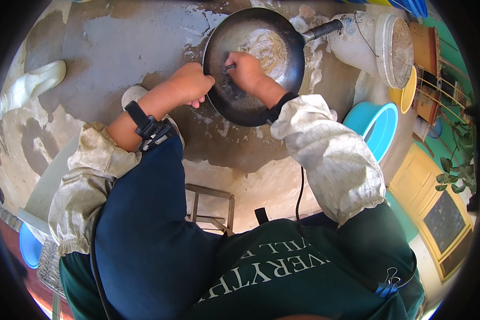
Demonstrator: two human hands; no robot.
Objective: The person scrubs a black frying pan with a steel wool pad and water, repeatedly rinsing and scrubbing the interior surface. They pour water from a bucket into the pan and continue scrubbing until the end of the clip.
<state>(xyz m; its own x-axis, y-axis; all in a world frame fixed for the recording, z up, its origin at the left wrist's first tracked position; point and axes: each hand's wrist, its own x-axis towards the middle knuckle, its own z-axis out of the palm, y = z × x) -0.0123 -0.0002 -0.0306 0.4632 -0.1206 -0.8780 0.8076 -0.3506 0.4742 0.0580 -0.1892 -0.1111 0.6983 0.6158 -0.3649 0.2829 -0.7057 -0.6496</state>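
Note:
A dark metal wok (254, 114) rests on the wet concrete floor, with its long handle (324, 30) pointing to the upper right. Cloudy, foamy water (269, 54) is pooled in its bowl. My left hand (194, 83) grips the wok's left rim. Inside the wok, my right hand (246, 71) is closed around a small dark object (230, 67) and presses toward the left inner wall. The object is mostly hidden by my fingers, and a dark scrubber-like patch below it is too unclear to name. Pale sleeve covers (332, 156) reach down both forearms.
Right of the wok, a whitish plastic bucket (356, 46) lies close to the handle. A yellow basin (404, 92) and a turquoise basin (372, 126) stand nearby. A white plastic jug (34, 84) lies far left. A small stool (210, 192) shows below, and a black cable (301, 192) hangs down.

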